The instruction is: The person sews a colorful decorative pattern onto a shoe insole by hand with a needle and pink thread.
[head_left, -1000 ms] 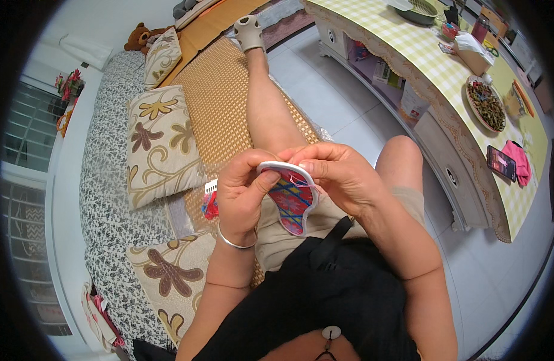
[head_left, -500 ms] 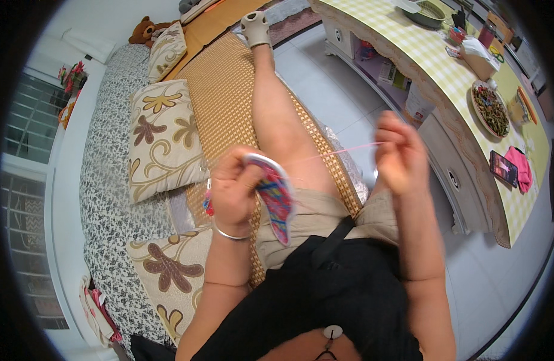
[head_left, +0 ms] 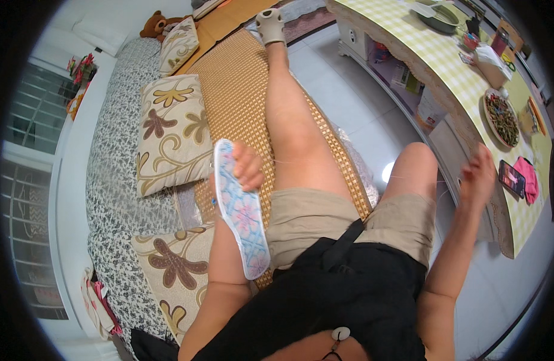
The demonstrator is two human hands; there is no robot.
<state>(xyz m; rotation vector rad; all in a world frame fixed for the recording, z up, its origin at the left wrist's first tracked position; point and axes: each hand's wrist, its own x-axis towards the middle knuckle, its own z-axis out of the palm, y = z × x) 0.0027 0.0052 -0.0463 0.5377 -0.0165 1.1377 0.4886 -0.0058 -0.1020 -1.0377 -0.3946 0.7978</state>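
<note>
My left hand is closed round the upper part of an insole. The insole has a white edge, and the face turned up bears a pink and blue flower and lattice pattern. From it a fine pale thread runs taut across my thighs to the right. At its far end my right hand is raised beside the table edge, fingers pinched together on the thread. Any needle in those fingers is too small and blurred to make out. Small colourful bits show behind my left wrist.
My leg stretches along a woven mat on the seat, with patterned cushions at the left. To the right stands a table with a checked cloth, carrying a dish of food, a phone, a pink cloth and a tissue box.
My right hand has moved outward to the right, drawing the thread longer. My left hand has turned the insole, so its pink and blue patterned face shows instead of the multicoloured one.
</note>
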